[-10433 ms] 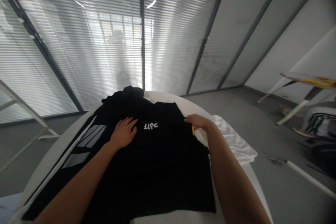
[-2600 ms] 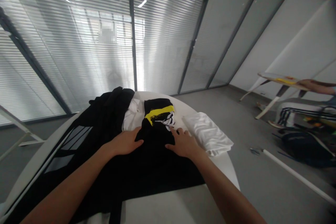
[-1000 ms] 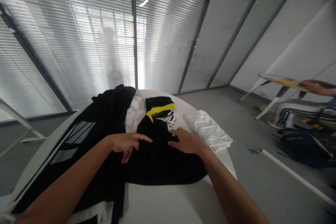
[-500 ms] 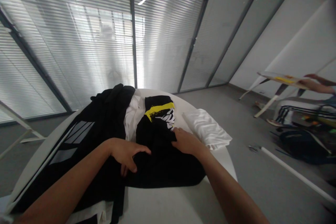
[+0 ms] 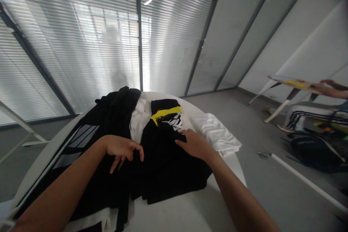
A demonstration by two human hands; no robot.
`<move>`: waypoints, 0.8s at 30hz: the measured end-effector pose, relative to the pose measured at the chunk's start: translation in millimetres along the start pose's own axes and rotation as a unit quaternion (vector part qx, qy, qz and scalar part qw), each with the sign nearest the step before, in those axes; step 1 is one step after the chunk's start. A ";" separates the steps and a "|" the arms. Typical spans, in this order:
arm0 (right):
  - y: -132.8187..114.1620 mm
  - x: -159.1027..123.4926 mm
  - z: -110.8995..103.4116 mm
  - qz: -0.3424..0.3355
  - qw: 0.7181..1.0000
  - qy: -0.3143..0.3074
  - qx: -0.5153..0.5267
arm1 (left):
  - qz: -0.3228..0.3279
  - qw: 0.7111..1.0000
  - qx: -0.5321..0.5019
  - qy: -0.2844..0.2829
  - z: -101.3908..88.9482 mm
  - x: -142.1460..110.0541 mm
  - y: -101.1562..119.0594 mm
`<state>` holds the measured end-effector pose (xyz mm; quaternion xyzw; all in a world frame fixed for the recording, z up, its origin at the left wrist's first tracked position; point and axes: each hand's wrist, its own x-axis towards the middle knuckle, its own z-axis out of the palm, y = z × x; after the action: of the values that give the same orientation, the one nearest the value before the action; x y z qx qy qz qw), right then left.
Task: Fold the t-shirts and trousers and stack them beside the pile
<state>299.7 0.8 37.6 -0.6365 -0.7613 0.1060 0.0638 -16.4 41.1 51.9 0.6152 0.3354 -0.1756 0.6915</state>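
Note:
My left hand (image 5: 121,148) hangs with curled, spread fingers just over a bunched black T-shirt (image 5: 168,177), with nothing visible between them. My right hand (image 5: 194,145) lies flat on that shirt, close to a printed part with a yellow stripe and white marks (image 5: 165,116). A white garment (image 5: 139,119) shows beneath the shirt's far side. A folded white cloth (image 5: 214,139) sits just beyond my right fingers. Under my left forearm spreads a larger black garment with grey stripes (image 5: 81,141).
All this lies on a round white table (image 5: 174,217). Far right, a co-worker's hand (image 5: 333,90) reaches over a low folding table (image 5: 293,84). A dark bag (image 5: 315,148) and a white rod (image 5: 307,183) lie on the grey floor. Blinded glass walls stand behind.
My left hand has lifted and moved left, off the black T-shirt. The shirt's near edge has slid toward me. My right hand has stayed nearly still.

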 end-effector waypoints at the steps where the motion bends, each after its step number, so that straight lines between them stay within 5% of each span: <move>1: 2.1 -2.7 -0.8 -0.002 1.000 -0.018 -0.012 | -0.007 1.000 0.002 -0.028 -1.3 -2.5 0.4; 7: 13.5 -13.3 -6.2 0.009 0.991 -0.130 -0.040 | 0.043 0.993 -0.029 -0.103 -4.5 -17.3 0.6; 13: 8.9 -9.0 -12.4 -0.088 0.987 -0.100 0.085 | 0.098 0.991 -0.036 -0.079 -11.1 -29.5 -5.4; 19: -10.4 -7.6 -23.5 -0.091 0.966 -0.036 0.241 | -0.051 0.987 0.084 0.129 -4.1 -20.8 0.7; 24: -42.6 -12.4 -17.4 -0.088 0.963 -0.006 0.254 | 0.051 0.933 0.156 0.322 -7.9 -13.1 0.3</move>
<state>265.4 -17.2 65.3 -0.5293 -0.7624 0.2943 0.2278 -27.5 46.6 60.8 0.7553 0.4762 0.0171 0.4499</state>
